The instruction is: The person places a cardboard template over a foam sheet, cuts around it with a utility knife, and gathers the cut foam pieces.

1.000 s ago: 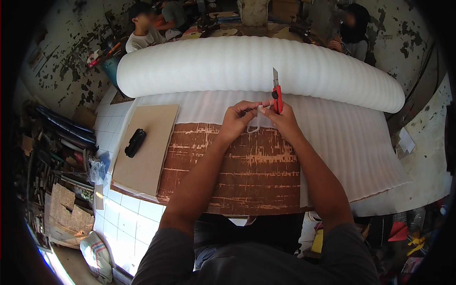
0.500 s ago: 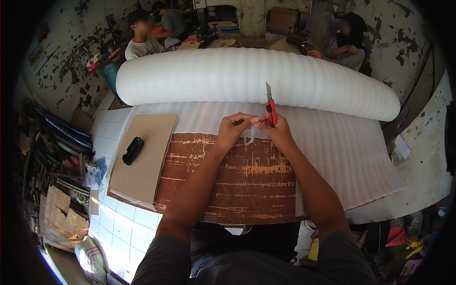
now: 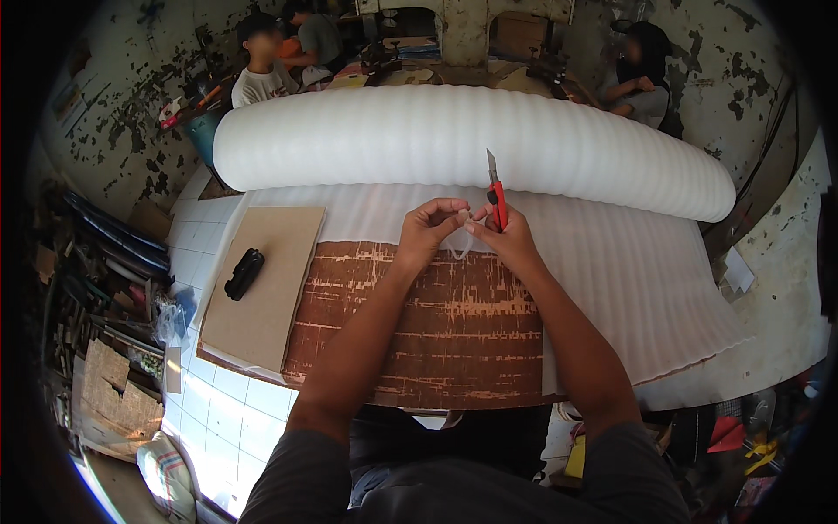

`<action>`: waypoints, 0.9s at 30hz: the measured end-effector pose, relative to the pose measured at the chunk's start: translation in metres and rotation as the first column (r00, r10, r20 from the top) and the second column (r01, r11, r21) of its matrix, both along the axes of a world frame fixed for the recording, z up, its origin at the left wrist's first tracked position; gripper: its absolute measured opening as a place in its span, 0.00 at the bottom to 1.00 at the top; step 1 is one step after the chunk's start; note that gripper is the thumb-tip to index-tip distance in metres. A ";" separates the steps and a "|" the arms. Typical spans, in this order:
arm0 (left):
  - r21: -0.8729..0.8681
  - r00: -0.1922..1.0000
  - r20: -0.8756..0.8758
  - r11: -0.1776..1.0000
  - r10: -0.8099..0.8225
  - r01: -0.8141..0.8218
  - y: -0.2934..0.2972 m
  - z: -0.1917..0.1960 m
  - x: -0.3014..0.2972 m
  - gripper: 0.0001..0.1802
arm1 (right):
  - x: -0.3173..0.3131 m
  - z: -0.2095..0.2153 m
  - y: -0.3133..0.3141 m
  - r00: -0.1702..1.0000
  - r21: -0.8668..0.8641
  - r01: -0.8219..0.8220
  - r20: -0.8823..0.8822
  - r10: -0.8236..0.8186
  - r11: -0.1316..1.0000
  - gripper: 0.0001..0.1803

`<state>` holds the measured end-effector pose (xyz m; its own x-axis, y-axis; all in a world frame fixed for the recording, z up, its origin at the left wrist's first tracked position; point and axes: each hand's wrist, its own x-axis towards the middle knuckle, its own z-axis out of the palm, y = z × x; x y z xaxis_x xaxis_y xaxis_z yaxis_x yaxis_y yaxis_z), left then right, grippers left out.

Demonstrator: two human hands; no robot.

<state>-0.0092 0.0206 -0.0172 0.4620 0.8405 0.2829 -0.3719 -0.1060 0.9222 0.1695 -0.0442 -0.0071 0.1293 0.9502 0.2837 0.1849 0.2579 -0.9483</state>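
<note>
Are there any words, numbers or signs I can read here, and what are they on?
None can be read.
Red knife: any marks are too small.
White roll: no writing shows.
Brown board: no writing shows.
White shirt: too blurred to tell.

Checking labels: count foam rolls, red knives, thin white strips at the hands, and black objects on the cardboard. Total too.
White foam roll: 1
Red knife, in the right hand: 1
Thin white strip: 1
Black object: 1
Total: 4
</note>
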 end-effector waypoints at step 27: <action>0.151 1.000 0.007 0.988 -0.014 0.012 0.003 -0.006 0.006 0.10 | 0.004 -0.001 -0.001 0.996 -0.075 -0.044 -0.082 0.037 0.996 0.09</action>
<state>-0.0030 0.0240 -0.0230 0.4699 0.7817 0.4101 -0.3816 -0.2391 0.8929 0.1740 -0.0452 -0.0082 0.1098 0.9736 0.2002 0.0977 0.1899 -0.9769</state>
